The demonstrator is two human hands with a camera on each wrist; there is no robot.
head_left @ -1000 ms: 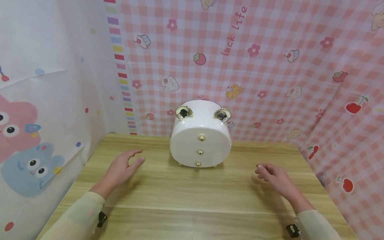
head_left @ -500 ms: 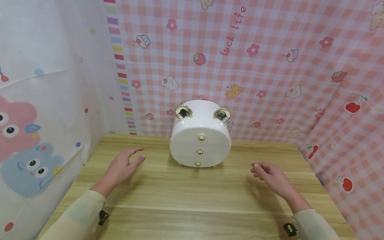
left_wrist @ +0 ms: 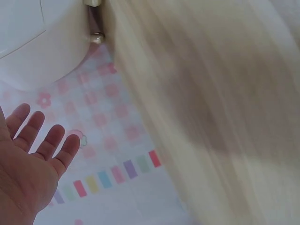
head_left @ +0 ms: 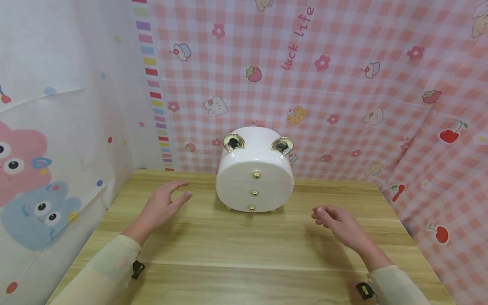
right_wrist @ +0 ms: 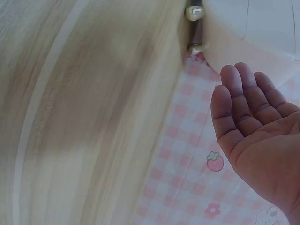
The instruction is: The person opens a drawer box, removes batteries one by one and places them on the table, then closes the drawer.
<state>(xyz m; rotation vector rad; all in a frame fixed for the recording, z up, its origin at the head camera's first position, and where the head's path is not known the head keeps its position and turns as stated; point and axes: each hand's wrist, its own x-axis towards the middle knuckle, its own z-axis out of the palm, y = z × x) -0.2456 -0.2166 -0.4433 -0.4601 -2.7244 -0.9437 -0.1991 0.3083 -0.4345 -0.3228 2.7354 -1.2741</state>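
Note:
A glossy white oval box (head_left: 236, 190) with gold ear-like rings on top and a column of gold knobs down its front stands at the back middle of the table. Left of it, my left hand (head_left: 158, 207) hovers over the wood, thumb apart from the fingers, holding nothing. My right hand (head_left: 341, 224) is on the other side, its fingers loosely bent and likewise holding nothing. The left wrist view has the box's side (left_wrist: 47, 61) beyond the spread fingers (left_wrist: 56, 136). From the right wrist, the fingertips (right_wrist: 229, 77) overlap the box's lower side (right_wrist: 253, 42).
The wood-grain table (head_left: 236, 245) runs back to a pink checked cloth (head_left: 236, 93) printed with fruit and animals. A white cloth (head_left: 87, 140) with cartoon figures hangs at the left. Small black devices (head_left: 138, 269) sit at both sleeve cuffs.
Both hands have moved toward the box: the left one rightward and slightly farther back, the right one leftward. The box stays where it was.

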